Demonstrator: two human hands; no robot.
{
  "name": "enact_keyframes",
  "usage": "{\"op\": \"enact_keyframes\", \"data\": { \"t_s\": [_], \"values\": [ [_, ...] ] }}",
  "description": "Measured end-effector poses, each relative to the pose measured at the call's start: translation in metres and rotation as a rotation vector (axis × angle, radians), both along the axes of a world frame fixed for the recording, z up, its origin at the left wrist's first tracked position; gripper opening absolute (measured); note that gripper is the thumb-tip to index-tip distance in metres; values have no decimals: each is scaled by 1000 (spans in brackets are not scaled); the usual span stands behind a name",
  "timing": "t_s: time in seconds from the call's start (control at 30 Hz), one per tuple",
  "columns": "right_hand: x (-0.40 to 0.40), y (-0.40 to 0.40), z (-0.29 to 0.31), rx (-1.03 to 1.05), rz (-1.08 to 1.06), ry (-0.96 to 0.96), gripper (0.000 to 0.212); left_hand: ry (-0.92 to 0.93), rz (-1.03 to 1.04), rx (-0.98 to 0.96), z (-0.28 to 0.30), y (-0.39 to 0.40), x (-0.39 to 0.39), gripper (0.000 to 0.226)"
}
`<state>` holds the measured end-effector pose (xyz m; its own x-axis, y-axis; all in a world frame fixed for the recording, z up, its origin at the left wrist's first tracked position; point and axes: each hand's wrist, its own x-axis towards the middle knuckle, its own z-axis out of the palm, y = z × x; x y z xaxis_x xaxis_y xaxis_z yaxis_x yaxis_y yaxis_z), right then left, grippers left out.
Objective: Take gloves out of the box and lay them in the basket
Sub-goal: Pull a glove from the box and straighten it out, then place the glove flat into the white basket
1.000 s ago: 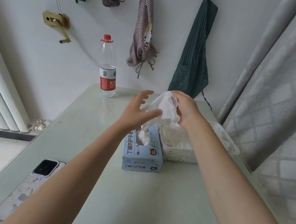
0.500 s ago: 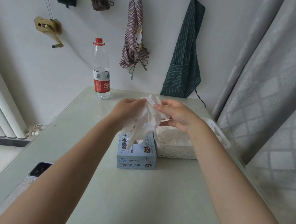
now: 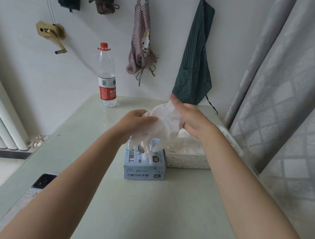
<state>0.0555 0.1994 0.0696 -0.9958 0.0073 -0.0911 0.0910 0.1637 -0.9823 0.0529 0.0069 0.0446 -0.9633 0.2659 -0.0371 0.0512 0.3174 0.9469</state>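
White glove (image 3: 162, 125) | left hand (image 3: 136, 122) grips | right hand (image 3: 192, 120) flat

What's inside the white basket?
The white basket holds a pile of white gloves, next to the glove box. The right hand and the held glove hide its far part, so the bottom can't be seen.
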Motion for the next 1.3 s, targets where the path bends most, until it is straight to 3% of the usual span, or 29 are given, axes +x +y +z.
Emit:
{"op": "enact_keyframes", "data": {
  "t_s": [0.03, 0.1, 0.23, 0.4, 0.57, 0.7, 0.8, 1.0, 1.07, 1.2, 1.3],
  "values": [
    [2, -1, -2, 52, 60, 1, 87, -2, 14, 42, -1, -1, -2, 27],
    [2, -3, -5, 112, 70, 26, 75, -9, 44, 79, -2, -3, -5, 35],
    [-1, 1, -2, 147, -198, 155, 13, 10, 37, 33, -5, -8, -9, 30],
    [8, -4, 21, 299, -210, 271, 19, -15, -93, -156, -2, -18, -13, 29],
    [15, -22, 38, 427, -67, 300, 20, 66, -89, 144, 14, -9, -13, 51],
    [15, -25, 43, 379, -27, 312, 26, 132, -145, 140, 24, -1, -13, 34],
    [14, -18, 42, 537, -33, 370, 29, 144, -146, 164, 25, 3, -13, 22],
    [1, 0, 42, 530, -289, 487, 43, -61, -277, -114, -5, -5, -22, 26],
    [-2, 12, 37, 505, -351, 442, 44, -165, -291, -59, -18, -8, -26, 27],
    [-8, 43, 18, 435, -434, 264, 40, -275, -198, 275, -27, 4, -36, 15],
    [-9, 70, 4, 381, -506, 151, 39, -299, -79, 313, -18, 30, -49, 13]
  ]
}}
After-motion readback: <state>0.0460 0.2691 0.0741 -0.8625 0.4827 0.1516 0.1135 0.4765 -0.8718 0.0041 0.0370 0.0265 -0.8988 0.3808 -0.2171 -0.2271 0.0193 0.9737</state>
